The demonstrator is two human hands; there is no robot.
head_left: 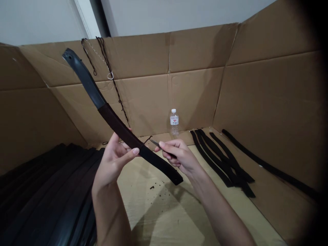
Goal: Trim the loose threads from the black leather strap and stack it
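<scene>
Between both hands, half-sleeved curved strip (pixel 120 128)

Walls: a pale room wall (pixel 179 13) rose behind a brown cardboard screen (pixel 194 89) folded around three sides.
Table: the table (pixel 164 212) was covered in tan cardboard.
Light: it was dim and the edges fell into shadow.

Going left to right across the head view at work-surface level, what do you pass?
Stack of long black curved strips → left hand gripping a black curved strip half covered in dark fabric → right hand pinching a small metal tool → fanned group of black fabric sleeves → single black strip along the right cardboard wall.
</scene>
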